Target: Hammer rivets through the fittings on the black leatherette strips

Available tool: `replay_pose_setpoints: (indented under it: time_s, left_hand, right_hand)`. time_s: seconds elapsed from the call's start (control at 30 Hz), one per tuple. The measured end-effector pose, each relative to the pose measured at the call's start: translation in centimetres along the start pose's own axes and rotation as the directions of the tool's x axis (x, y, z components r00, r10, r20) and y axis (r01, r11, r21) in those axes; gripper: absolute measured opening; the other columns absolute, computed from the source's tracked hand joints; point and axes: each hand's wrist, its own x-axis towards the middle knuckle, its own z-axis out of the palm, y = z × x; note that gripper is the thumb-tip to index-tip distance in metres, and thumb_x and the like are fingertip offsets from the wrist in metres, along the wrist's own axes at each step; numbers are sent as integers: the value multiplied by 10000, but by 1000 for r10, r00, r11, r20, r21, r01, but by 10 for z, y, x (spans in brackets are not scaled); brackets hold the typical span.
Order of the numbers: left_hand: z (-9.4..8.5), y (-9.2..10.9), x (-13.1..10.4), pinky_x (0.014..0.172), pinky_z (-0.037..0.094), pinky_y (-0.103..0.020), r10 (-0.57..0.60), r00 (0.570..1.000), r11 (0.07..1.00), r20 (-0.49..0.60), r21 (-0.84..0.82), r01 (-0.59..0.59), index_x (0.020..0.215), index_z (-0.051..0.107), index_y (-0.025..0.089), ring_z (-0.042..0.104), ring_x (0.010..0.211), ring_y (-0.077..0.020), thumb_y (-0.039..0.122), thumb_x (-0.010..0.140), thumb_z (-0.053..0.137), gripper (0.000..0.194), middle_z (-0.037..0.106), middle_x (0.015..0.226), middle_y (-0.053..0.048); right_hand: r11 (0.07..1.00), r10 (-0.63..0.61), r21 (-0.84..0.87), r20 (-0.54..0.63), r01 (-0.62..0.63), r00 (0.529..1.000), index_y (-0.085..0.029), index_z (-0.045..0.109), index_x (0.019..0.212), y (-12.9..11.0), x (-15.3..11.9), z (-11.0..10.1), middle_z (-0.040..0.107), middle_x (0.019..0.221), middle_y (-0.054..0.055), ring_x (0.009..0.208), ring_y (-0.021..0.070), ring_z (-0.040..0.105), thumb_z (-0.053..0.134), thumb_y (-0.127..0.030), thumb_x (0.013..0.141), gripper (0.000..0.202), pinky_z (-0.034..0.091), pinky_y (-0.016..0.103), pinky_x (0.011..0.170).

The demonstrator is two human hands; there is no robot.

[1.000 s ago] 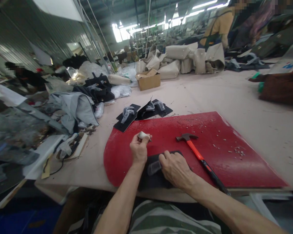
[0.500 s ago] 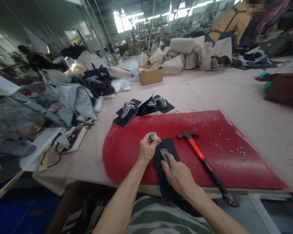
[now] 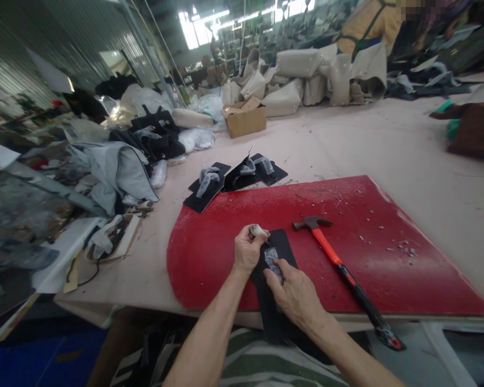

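Note:
My left hand [image 3: 247, 251] is closed around a small tool with a whitish rounded end [image 3: 258, 230]. A thin dark part points down from it toward a black flat panel [image 3: 283, 243]; whether it touches cannot be seen. On that panel lies a plastic-wrapped piece [image 3: 271, 256], pinched between the thumb and fingers of my right hand [image 3: 294, 293]. The panel rests on a red board [image 3: 218, 242] and hangs over the board's near edge toward my lap. To the right of my hands a claw hammer [image 3: 326, 248] with a red and black handle lies across the board.
Behind the board lie several black panels [image 3: 205, 196] with plastic-wrapped pieces. Small bits [image 3: 407, 249] are scattered on the red board's right side. A cardboard box [image 3: 247, 122] and beige bags [image 3: 284, 98] stand farther back. Black bags [image 3: 159, 137] are heaped at left.
My view has shifted slightly. My left hand and the white-ended tool sit a little lower, and more of the plastic-wrapped piece shows above my right fingers. Both hands keep their hold.

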Motion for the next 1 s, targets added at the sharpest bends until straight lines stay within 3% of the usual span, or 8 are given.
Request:
replay_pose_setpoints:
  time_s: [0.43,0.6,0.7,0.77,0.83,0.9,1.0]
  left_hand:
    - [2,0,-1,734,550,-268,46,998,984,36,170,-51,949,614,151,700,790,-174,263,770,685,223,739,882,-79]
    - [3,2,-1,687,526,-246,114,987,947,114,289,-143,929,628,167,669,732,-154,230,781,658,164,715,830,-41]
    - [3,3,-3,708,524,-253,190,969,900,155,367,-235,951,632,178,663,744,-156,204,782,651,172,707,836,-30]
    - [3,4,-4,732,519,-263,237,955,861,181,415,-293,954,638,183,658,755,-160,201,786,650,169,702,838,-26]
    - [2,5,-4,744,509,-266,251,945,837,209,443,-320,940,647,186,651,758,-163,209,794,648,148,697,834,-23]
    - [1,7,-3,742,500,-262,229,945,845,235,434,-313,922,653,186,645,757,-163,214,800,642,125,694,828,-20]
    - [0,9,0,729,491,-252,195,948,881,253,379,-283,892,655,182,637,749,-159,205,801,626,97,690,815,-16]
  right_hand:
    - [999,3,-39,31,-2,1000,-147,551,1236,-2,-4,-3,711,996,144,910,307,686,405,-446,968,427,426,343,719]
    - [991,-123,44,-17,124,992,-173,529,1286,9,-6,-13,668,1133,118,1009,249,653,395,-470,975,451,460,328,808]
    - [980,-163,-151,-206,133,965,-163,571,1212,34,-3,-34,619,1165,130,1037,251,607,436,-432,966,389,460,339,841]
    - [926,-136,-378,-300,13,944,-126,584,1170,56,1,-50,601,1142,171,1019,293,584,516,-379,926,358,455,376,821]
    - [857,-63,-505,-301,-102,952,-106,595,1091,76,5,-66,604,1062,188,922,298,588,551,-337,897,305,447,370,733]
    - [894,59,-417,-253,-164,966,-122,591,937,87,9,-77,606,883,134,743,228,573,545,-291,877,185,407,304,612]
    - [978,208,24,-74,-207,975,-188,501,738,83,12,-89,513,631,-1,535,126,455,474,-265,828,121,349,223,482]
